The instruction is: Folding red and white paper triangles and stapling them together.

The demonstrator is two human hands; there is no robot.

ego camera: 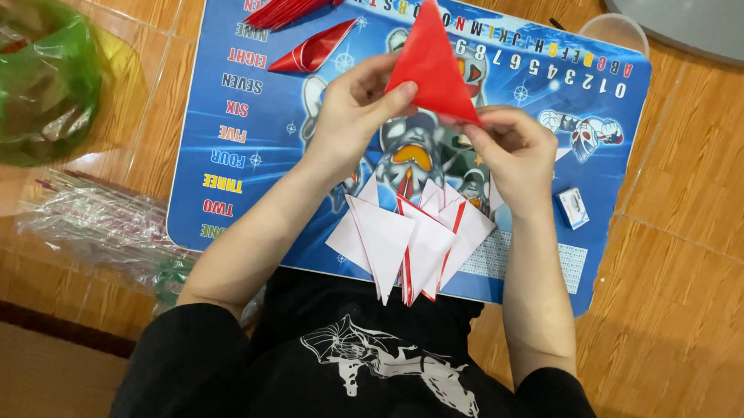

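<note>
paper: red folded paper triangle (431, 61) sat top centre, raised off the blue printed mat (623, 120) for creasing
hands: left hand (356, 115) and right hand (515, 153) both pinched its lower edges
pile: white-and-red folded triangles (408, 241) parked lower centre, out of the way

Red folded paper triangle (430, 64), point-up

Both forearms reach forward from black sleeves, bare from the elbow, and draw together toward the middle. The left hand (353, 108) is raised, palm turned inward, its thumb and fingers pinched closed. The right hand (517, 155) sits just beside it, slightly lower, knuckles up, its fingertips also pinched together and pointing toward the left hand.
</note>
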